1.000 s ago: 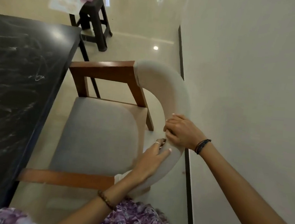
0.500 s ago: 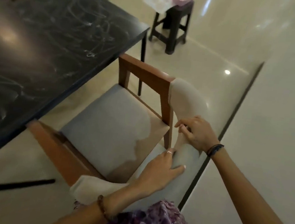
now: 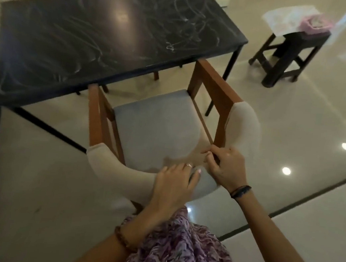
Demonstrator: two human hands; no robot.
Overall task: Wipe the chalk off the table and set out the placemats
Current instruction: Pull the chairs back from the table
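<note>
Both hands on the chair backrest (image 3: pixel 110 165), none on the task items yet. Left hand (image 3: pixel 173 185) lies over the top of the padded curve, fingers spread and lightly bent along it. Right hand (image 3: pixel 225 169) is just beside it, fingers curled over the pad's inner edge near the right wooden arm (image 3: pixel 214 80). Neither holds a cloth.

Chalk (image 3: pixel 171 46) is all over the counter (image 3: pixel 56 43): scribbles densest toward the far right corner, fainter swirls across the middle and left. None looks wiped. Placemats probably the pale sheets (image 3: pixel 288 17) on the dark stool (image 3: pixel 289 55), well apart from the counter past its right end, with a pink tub (image 3: pixel 313 26) resting on them. Too blurred to be sure.

Risks, as I read it:
- Chair's front sits at the counter's near edge, arm tips right at it. Push it in skewed and the wooden arms hit the edge or a counter leg.
- Glossy tile floor: chair may slide or pivot faster than expected, legs could scrape.
- Grip is all on the backrest centre and right; uneven pull would swing the left arm toward the counter.
- No wiper in view. Mats laid before wiping pick up chalk dust on the underside.
- Pulling a mat from under the pink tub could tip it off the stool.
- Dry wiping may just smear; glare across the middle hides leftovers.
</note>
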